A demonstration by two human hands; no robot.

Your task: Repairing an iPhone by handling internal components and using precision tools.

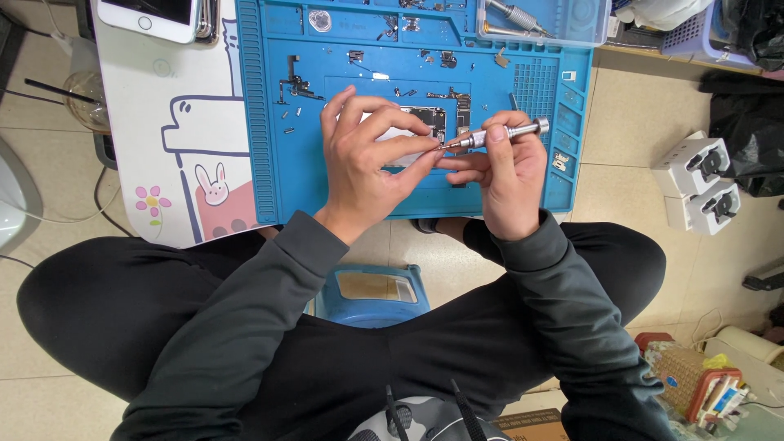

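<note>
- Screwdriver (pixel 500 134) lay pinched in your right hand (pixel 506 175), fingers closed round its barrel, tip pointing to nine o'clock at the phone board (pixel 433 122) mid-mat.
- Your left hand (pixel 367 155) curled half-shut, fingertips meeting that tip; whether they pinched a screw, I could not tell.
- Seating the tip looked like the step in hand; it called for steadiness.
- Loose parts (pixel 294 86) lay at ten o'clock on the blue mat (pixel 261 163); your own fingers hid the work.

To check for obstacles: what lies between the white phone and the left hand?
In the head view, white table, then blue mat with small metal parts, before the left hand.
</note>
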